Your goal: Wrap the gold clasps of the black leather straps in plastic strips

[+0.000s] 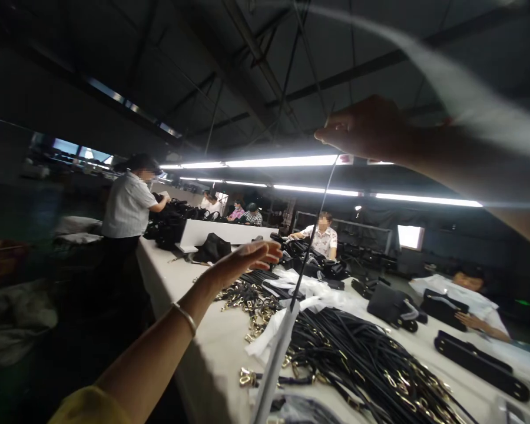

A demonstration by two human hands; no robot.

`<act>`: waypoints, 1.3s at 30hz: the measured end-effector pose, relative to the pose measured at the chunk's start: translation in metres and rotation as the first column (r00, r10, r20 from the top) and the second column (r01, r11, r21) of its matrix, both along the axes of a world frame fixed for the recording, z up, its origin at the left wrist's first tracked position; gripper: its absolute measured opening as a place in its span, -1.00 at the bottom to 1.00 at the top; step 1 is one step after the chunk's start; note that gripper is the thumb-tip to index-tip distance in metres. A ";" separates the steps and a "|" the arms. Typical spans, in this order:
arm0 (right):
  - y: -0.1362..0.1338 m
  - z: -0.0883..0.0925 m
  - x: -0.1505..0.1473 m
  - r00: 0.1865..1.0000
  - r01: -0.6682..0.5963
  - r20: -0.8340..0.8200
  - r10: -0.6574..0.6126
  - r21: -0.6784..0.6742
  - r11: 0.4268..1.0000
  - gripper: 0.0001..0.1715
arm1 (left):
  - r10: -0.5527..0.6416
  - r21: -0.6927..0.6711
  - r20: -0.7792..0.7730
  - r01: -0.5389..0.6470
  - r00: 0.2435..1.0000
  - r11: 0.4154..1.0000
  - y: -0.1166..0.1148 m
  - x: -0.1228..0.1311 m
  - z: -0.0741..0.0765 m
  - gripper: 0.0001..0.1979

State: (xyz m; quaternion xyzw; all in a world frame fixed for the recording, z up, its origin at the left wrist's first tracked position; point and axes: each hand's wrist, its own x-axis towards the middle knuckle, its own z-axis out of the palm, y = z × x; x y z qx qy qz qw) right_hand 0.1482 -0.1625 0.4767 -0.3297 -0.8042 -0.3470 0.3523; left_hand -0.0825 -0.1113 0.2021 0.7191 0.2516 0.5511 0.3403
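My right hand (357, 122) is raised high at the upper right, thumb and fingers pinched together. From that pinch a long thin dark strap (308, 250) runs down at a slant. Its lower part meets a pale wrapping strip (274, 359), which extends toward the bottom edge. My left hand (257, 255) reaches over the table with its fingers stretched out, holding nothing; a light bangle circles the wrist. Beneath and to the right lies a big pile of black straps (362, 341) with gold-coloured metal clasps. Another heap of clasps (249, 300) lies below my left hand.
A long pale table (221, 353) carries white wrapping sheets (318, 288), black bags (388, 303) and a flat black bag piece (479, 362). A white divider (229, 234) stands farther back. Co-workers stand or sit around the table; one person (126, 203) stands at the left.
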 end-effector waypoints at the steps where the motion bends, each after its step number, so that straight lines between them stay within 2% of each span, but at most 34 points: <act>1: 0.000 0.001 0.003 1.000 0.009 -0.026 -0.008 0.040 0.999 -0.38 | -0.088 -0.065 -0.040 0.086 0.995 0.994 -0.003 0.008 -0.022 -0.45; 3: 0.001 0.003 0.010 0.996 0.033 -0.083 -0.023 0.118 0.992 -0.38 | -0.288 -0.221 -0.065 0.268 0.955 0.938 -0.010 0.027 -0.066 -0.43; 5: 0.000 0.004 0.017 0.992 0.056 -0.125 -0.036 0.161 0.985 -0.40 | -0.435 -0.334 0.068 0.431 0.898 0.838 -0.016 0.048 -0.101 -0.44; 7: -0.002 0.006 0.022 0.988 0.080 -0.145 -0.056 0.168 0.983 -0.39 | -0.491 -0.349 0.247 0.549 0.835 0.759 -0.020 0.067 -0.116 -0.50; 9: -0.003 0.006 0.026 0.986 0.105 -0.147 -0.082 0.150 0.983 -0.37 | -0.481 -0.293 0.394 0.603 0.783 0.742 -0.021 0.079 -0.112 -0.59; 12: -0.002 0.006 0.031 0.984 0.127 -0.143 -0.107 0.135 0.983 -0.38 | -0.432 -0.211 0.509 0.594 0.745 0.776 -0.017 0.086 -0.087 -0.66; 19: 0.005 0.001 0.029 0.999 0.046 0.008 -0.047 0.110 0.993 -0.52 | -0.342 -0.123 0.552 0.479 0.761 0.869 -0.004 0.083 -0.025 -0.70; 23: 0.000 -0.021 0.011 0.977 0.002 0.210 -0.018 0.078 0.997 -0.49 | -0.291 -0.066 0.560 0.392 0.776 0.918 -0.004 0.088 0.022 -0.75; 27: -0.002 -0.051 -0.007 0.917 -0.034 0.396 0.045 -0.035 0.999 -0.41 | -0.228 -0.011 0.572 0.285 0.788 0.958 0.000 0.095 0.077 -0.81; 30: 0.001 -0.065 -0.010 0.903 -0.044 0.419 0.099 -0.140 0.989 -0.32 | -0.176 0.003 0.579 0.213 0.796 0.977 0.004 0.102 0.112 -0.88; 32: 0.005 -0.068 -0.004 0.921 -0.037 0.377 0.101 -0.174 0.984 -0.31 | -0.146 -0.018 0.579 0.192 0.802 0.981 0.003 0.109 0.124 -0.95; 34: 0.009 -0.067 0.009 0.950 -0.021 0.303 0.071 -0.163 0.986 -0.39 | -0.189 -0.047 0.536 0.252 0.823 0.967 0.000 0.121 0.119 -0.92; 35: 0.011 -0.066 0.021 0.966 -0.006 0.256 0.043 -0.146 0.989 -0.45 | -0.244 -0.054 0.491 0.309 0.836 0.950 -0.002 0.128 0.107 -0.87; 36: 0.014 -0.065 0.036 0.981 0.021 0.193 0.002 -0.122 0.992 -0.49 | -0.314 -0.065 0.426 0.375 0.849 0.925 -0.004 0.134 0.088 -0.82; 37: 0.018 -0.065 0.056 0.991 0.064 0.121 -0.051 -0.102 0.993 -0.51 | -0.388 -0.097 0.340 0.442 0.856 0.892 -0.007 0.140 0.063 -0.76; 38: 0.021 -0.065 0.081 0.992 0.121 0.042 -0.118 -0.092 0.988 -0.51 | -0.433 -0.144 0.255 0.477 0.865 0.867 -0.010 0.143 0.031 -0.72; 39: 0.023 -0.068 0.111 0.979 0.192 -0.044 -0.197 -0.094 0.977 -0.49 | -0.467 -0.248 0.143 0.488 0.873 0.837 -0.013 0.142 -0.005 -0.73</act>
